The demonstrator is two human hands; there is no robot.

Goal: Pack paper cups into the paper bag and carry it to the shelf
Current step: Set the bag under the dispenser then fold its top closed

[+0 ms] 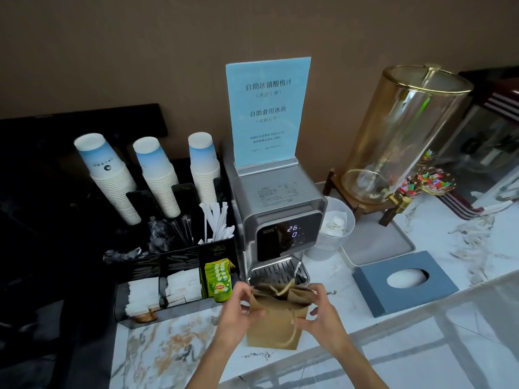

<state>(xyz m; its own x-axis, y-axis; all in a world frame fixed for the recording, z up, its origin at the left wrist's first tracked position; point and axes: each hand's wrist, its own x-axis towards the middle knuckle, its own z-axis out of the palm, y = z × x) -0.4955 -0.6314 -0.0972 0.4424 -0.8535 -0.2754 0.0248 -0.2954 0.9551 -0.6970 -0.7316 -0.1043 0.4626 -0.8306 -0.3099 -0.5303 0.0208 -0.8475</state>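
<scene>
A small brown paper bag [273, 322] with twine handles stands upright on the marble counter [174, 349], just in front of the water dispenser. My left hand [237, 310] grips its left top edge and my right hand [320, 311] grips its right top edge, pulling the mouth apart. Three tilted stacks of upside-down white and blue paper cups [109, 175] [158, 175] [204, 167] sit in a black holder at the back left, beyond both hands. The inside of the bag is hidden from view.
A silver water dispenser [280, 217] carrying a blue sign [268, 110] stands right behind the bag. A black organiser [179, 254] with stirrers, sachets and green tea bags [219, 279] is to the left. A grey tissue box [404, 282], grey tray [376, 242] and glass drink dispenser [404, 133] lie right.
</scene>
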